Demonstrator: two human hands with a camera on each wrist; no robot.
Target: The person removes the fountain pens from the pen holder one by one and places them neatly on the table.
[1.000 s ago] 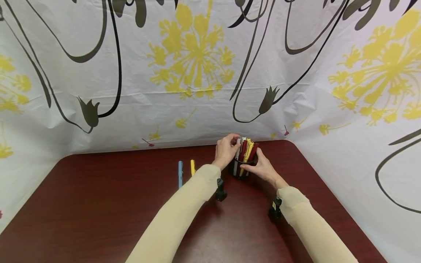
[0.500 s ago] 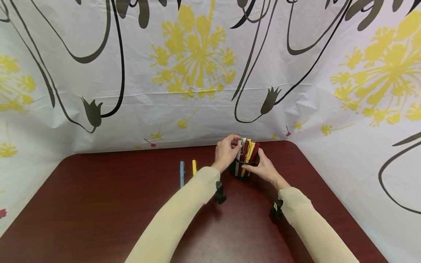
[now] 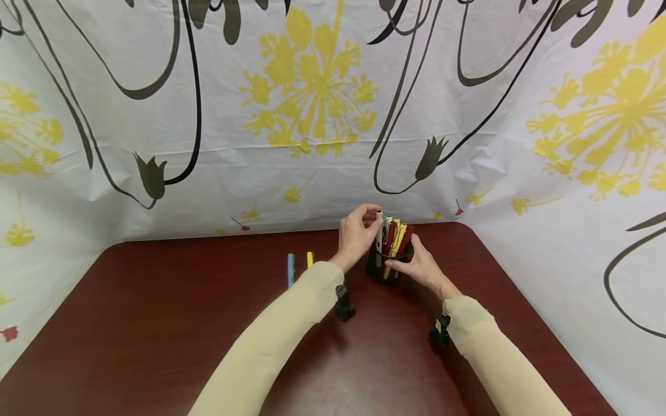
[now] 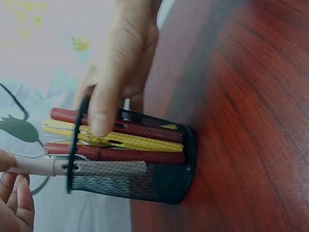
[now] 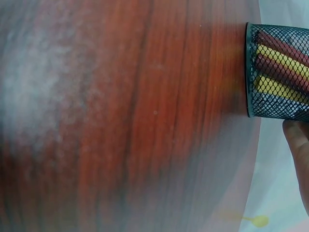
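Observation:
A black mesh pen cup (image 3: 376,271) stands upright near the table's far right corner. My left hand (image 3: 356,237) pinches the top of a pale grey pen (image 4: 36,166); its lower part is still inside the cup, its end raised off the bottom in the left wrist view. My right hand (image 3: 424,267) grips the cup from the right, its thumb (image 4: 104,106) over the mesh near the rim. Red pens (image 4: 140,154), yellow pens (image 4: 145,141) and a pale green pen (image 3: 388,221) share the cup. In the right wrist view only part of the right hand (image 5: 299,150) shows.
Left of the left forearm, a blue pen (image 3: 291,268) and a yellow pen (image 3: 310,259) lie on the dark red wooden table (image 3: 182,312), partly hidden by the sleeve. A patterned white cloth (image 3: 218,127) hangs behind the table and along its sides.
My left hand has risen slightly, drawing the pale grey pen partway up in the cup. The right hand keeps its hold on the cup. The head view has shifted a little.

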